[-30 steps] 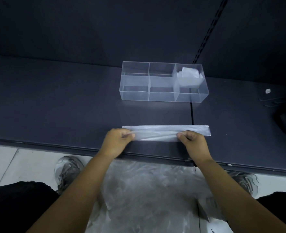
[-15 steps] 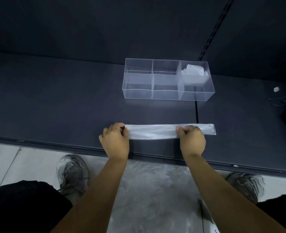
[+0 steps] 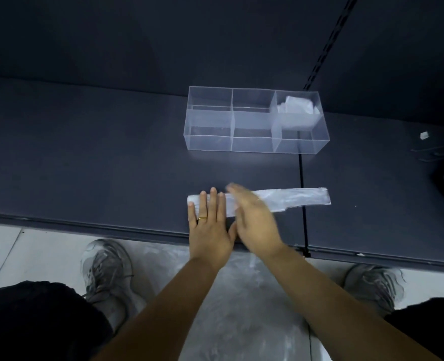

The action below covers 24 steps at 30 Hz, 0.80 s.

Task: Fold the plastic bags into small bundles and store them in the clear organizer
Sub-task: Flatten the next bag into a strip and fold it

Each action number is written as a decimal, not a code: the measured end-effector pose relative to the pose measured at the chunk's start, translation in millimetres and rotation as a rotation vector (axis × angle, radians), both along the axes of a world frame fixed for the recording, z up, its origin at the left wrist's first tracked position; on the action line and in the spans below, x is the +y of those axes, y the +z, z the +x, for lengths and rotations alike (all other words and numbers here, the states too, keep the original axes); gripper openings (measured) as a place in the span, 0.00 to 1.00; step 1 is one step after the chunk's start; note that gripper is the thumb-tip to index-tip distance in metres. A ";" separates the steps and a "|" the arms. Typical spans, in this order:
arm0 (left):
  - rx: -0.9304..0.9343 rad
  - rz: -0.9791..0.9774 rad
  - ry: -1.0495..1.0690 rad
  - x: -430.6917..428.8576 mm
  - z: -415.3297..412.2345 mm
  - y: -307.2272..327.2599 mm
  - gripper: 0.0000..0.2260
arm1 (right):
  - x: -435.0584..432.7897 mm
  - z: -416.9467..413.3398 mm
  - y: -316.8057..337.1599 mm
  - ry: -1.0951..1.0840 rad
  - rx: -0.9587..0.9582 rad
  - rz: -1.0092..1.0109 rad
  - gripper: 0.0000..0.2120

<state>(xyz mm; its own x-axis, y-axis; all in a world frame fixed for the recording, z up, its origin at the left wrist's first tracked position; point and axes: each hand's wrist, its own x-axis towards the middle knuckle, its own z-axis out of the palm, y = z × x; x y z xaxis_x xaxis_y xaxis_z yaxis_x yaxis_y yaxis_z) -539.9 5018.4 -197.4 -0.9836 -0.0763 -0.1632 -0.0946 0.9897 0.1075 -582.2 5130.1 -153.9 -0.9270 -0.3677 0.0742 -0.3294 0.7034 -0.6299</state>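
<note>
Dark tabletop (image 3: 85, 157), dark wall (image 3: 137, 35) behind, pale floor (image 3: 20, 251) below. Plastic bag (image 3: 299, 199) lies near the front edge, a long flat translucent strip. Left hand (image 3: 210, 225) presses its left end, fingers straight and slightly apart. Right hand (image 3: 254, 222), blurred, lies flat mid-strip, fingers straight. Clear organizer (image 3: 254, 144) sits behind, with a white bundle (image 3: 296, 108) in its right end.

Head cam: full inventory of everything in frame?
table: 1, dark grey, upper frame
organizer: 1, clear, table centre, far side
bundle: 1, white, organizer's right end compartment
bag: 1, translucent white, folded into a long strip near table edge
scrap: 1, white, table far right
plastic sheet: 1, cloudy, floor between shoes
shoes: 2, grey, on floor
ring: 1, gold, left hand
left hand: 1, flat on bag's left end
right hand: 1, blurred, fingers straight, over bag
</note>
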 end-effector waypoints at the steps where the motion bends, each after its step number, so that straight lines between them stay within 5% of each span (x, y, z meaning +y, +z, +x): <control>1: -0.018 -0.012 -0.001 -0.2 0.4 -1.0 0.30 | -3.2 3.7 -5.1 0.125 -0.061 0.062 0.21; 8: 0.062 0.066 -0.012 1.0 1.3 8.0 0.32 | 76.5 -18.6 -35.9 0.074 -0.013 0.595 0.29; 16: -0.006 -0.020 -0.012 -1.1 -0.4 5.0 0.33 | 161.9 -57.2 -9.7 -0.280 -0.089 0.418 0.20; 24: -0.007 -0.029 -0.049 -4.5 -0.8 7.2 0.36 | 170.7 -81.3 10.5 -0.279 -0.364 0.307 0.03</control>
<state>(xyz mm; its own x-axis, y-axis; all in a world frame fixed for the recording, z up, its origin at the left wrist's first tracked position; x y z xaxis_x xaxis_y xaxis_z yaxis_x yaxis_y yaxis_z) -540.7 5013.9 -190.2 -0.9852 -0.0328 -0.1682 -0.0464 0.9959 0.0778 -663.5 5300.8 -143.5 -0.9380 -0.0591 -0.3415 0.0963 0.9021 -0.4207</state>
